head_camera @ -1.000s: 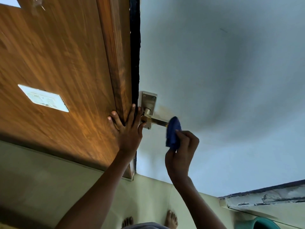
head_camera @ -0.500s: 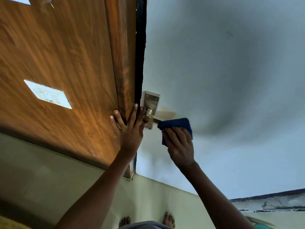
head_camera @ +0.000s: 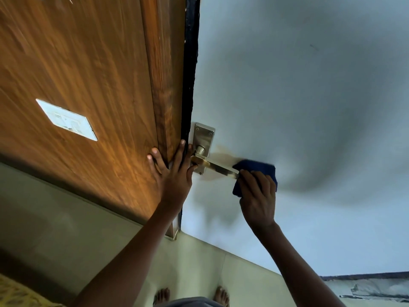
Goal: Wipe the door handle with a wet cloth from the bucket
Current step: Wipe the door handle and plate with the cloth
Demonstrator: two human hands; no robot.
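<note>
Where it leaves its plate, door handle point(head_camera: 215, 166) long axis slanting down-right, blue cloth point(head_camera: 256, 171) at tip

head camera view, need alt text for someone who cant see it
A right hand presses a blue cloth around the free end of a metal door handle on a pale door, while the left hand lies flat against the wooden door frame beside it. Bare feet show below.

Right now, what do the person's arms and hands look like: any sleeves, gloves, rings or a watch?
Both forearms are bare as far as the frame shows, with no sleeves in view. The left hand and right hand wear no gloves. No watch, bracelet or ring is visible on either wrist or on the fingers that show.
</note>
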